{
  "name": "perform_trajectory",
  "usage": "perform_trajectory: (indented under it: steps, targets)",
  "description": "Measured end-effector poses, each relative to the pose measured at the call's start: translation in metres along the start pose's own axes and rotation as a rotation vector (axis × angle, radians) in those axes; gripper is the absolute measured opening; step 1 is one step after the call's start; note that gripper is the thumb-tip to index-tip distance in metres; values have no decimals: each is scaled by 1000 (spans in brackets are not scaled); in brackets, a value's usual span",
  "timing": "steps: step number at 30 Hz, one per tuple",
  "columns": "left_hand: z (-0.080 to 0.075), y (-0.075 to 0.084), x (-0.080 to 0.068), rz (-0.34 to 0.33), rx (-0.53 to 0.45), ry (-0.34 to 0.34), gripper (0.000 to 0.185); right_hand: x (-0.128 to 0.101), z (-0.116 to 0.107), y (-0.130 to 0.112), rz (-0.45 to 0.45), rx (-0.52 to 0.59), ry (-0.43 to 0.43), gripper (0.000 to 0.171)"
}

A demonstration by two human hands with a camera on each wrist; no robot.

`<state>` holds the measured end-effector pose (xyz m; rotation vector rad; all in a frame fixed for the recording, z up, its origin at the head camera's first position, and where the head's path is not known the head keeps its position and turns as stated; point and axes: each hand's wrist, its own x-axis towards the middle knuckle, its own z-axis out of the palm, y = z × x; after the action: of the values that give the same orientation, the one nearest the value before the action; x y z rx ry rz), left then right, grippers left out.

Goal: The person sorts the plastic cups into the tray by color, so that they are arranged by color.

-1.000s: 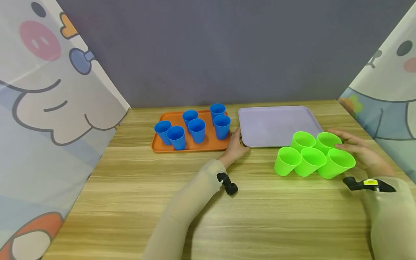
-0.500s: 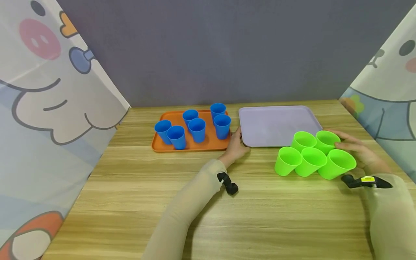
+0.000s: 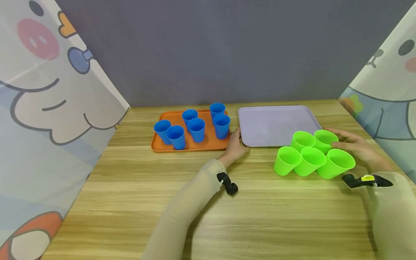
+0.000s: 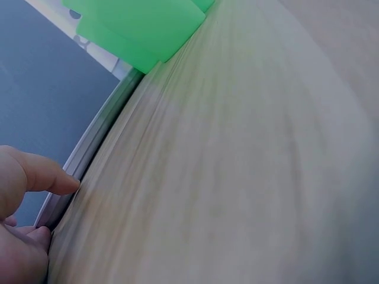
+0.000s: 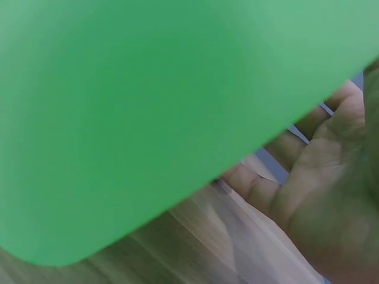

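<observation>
A lavender tray [image 3: 276, 124] lies at the back of the table. My left hand [image 3: 234, 146] holds its near left corner, the thumb on the front edge and the fingers along the side. The left wrist view shows the fingertips [image 4: 70, 184] against the tray's edge. Several green cups [image 3: 312, 160] stand mouth up in two rows, overlapping the tray's near right corner. My right hand [image 3: 359, 150] grips the back right green cup [image 3: 325, 142], thumb at its front right and a finger behind it. In the right wrist view, a nearer green cup [image 5: 148, 118] hides those fingertips.
Left of the lavender tray is an orange tray [image 3: 208, 147] with several blue cups [image 3: 196, 130] standing on it, close to my left hand. A grey wall [image 3: 208, 54] rises behind the wooden table [image 3: 130, 202]. Cartoon-printed panels [image 3: 48, 90] flank both sides.
My right hand has moved slightly left, and the back right green cup has shifted a little left with it. The left hand, trays and blue cups have stayed in place.
</observation>
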<state>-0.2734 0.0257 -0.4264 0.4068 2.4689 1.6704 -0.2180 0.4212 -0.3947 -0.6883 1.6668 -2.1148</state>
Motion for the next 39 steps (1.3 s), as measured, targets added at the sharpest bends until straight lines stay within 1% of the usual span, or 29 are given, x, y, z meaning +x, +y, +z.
perform_trajectory:
  steps: [2, 5, 10, 12, 14, 16, 18, 21, 22, 23, 25, 27, 31, 34, 39]
  targets:
    - [0, 0, 0, 5, -2, -2, 95, 0, 1, 0, 6, -32, 44, 61]
    - [0, 0, 0, 20, -7, -3, 94, -2, 4, 1, 11, -87, 138, 58]
    - [0, -1, 1, 27, -3, -3, 95, -2, 11, 1, 13, -245, 361, 52]
    - [0, -1, 1, 19, 3, -4, 96, -2, 13, 2, 13, -266, 435, 49]
    - [0, -1, 0, 12, 8, -7, 96, -2, 15, 2, -2, -225, 467, 48]
    - [1, -1, 0, 7, 8, -7, 97, -2, 17, 1, -19, -242, 491, 47]
    - [0, -1, 0, 8, 3, -4, 96, -2, 18, -1, -68, -205, 494, 47]
    - [0, -1, 0, 6, -1, 0, 96, 0, 20, -5, -170, -157, 466, 45]
    - [0, -1, 0, 5, -2, 1, 96, 1, 20, -6, -208, -116, 446, 44]
    - [0, -1, 0, 6, -4, 0, 96, 2, 20, -7, -235, -73, 431, 43]
    - [0, 0, 0, 6, -2, -1, 96, 3, 21, -10, -261, -50, 420, 43]
    - [-1, 0, 0, 8, -3, -2, 95, 4, 22, -14, -255, -79, 450, 42]
    - [-1, -1, 0, 6, -10, -4, 95, 7, 22, -24, -203, -125, 498, 42]
    - [-1, -1, 1, -2, -15, -3, 95, 13, 21, -33, -179, -127, 516, 40]
    - [-1, -3, 1, 0, -28, -6, 94, 23, 22, -49, -107, -222, 565, 38]
